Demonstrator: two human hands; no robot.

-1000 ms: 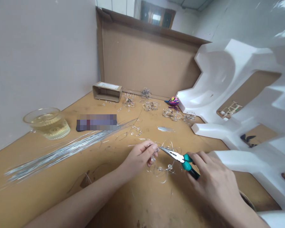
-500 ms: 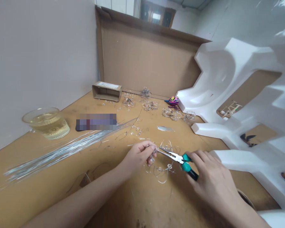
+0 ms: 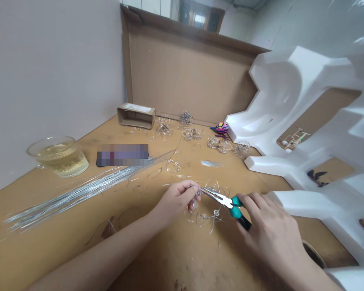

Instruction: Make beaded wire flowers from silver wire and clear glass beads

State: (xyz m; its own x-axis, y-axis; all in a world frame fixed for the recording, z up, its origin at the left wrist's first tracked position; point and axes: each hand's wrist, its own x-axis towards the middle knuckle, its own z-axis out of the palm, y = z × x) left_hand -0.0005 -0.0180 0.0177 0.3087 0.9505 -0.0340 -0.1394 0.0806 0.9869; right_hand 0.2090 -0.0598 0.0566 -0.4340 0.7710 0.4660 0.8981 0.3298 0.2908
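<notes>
My left hand pinches a wire-and-clear-bead ornament at its top, just above the wooden table. Thin wire loops and small clear beads hang and curl below my fingers. My right hand grips the teal handles of needle-nose pliers. The plier tips reach left and meet the wire right beside my left fingertips.
A bundle of long straight silver wires lies to the left. A glass of yellowish liquid stands at far left. Several finished wire ornaments, a small cardboard box and a colourful egg-shaped toy sit at the back. White foam packing fills the right.
The plier tips have moved left to my left fingertips and onto the wire. The hands have otherwise stayed in place.
</notes>
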